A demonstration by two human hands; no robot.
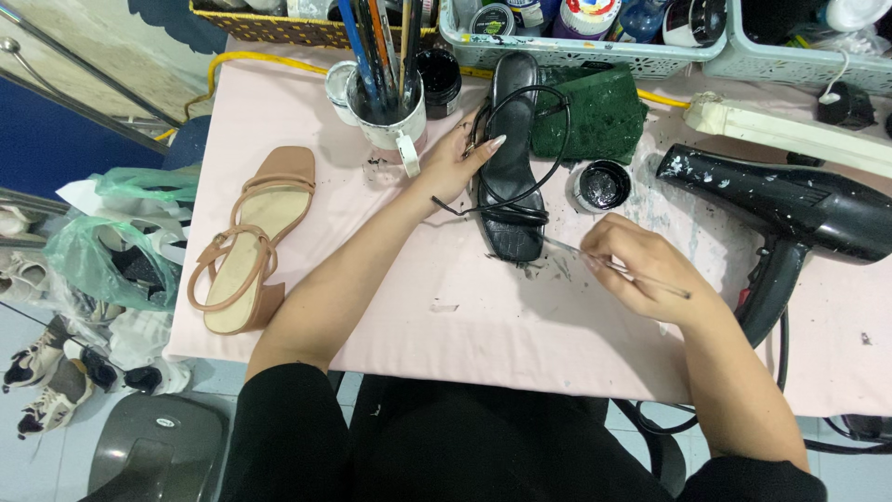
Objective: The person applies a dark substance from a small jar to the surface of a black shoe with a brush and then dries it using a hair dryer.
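Observation:
A black strappy sandal (509,191) lies on the pale pink table (465,325), toe toward me. My left hand (460,158) rests on its left side, fingers pinching a thin black strap. My right hand (641,270) holds a thin paintbrush (581,254) whose tip touches the sandal's toe end. Black paint smears mark the table beside the toe. A small open pot of black paint (602,184) sits just right of the sandal.
A tan strappy sandal (246,246) lies at the table's left. A cup of brushes (386,93), a black jar (439,79), a green cloth (595,112), a black hair dryer (790,209) and baskets of paint pots (576,46) surround the work. Bags and shoes sit on the floor left.

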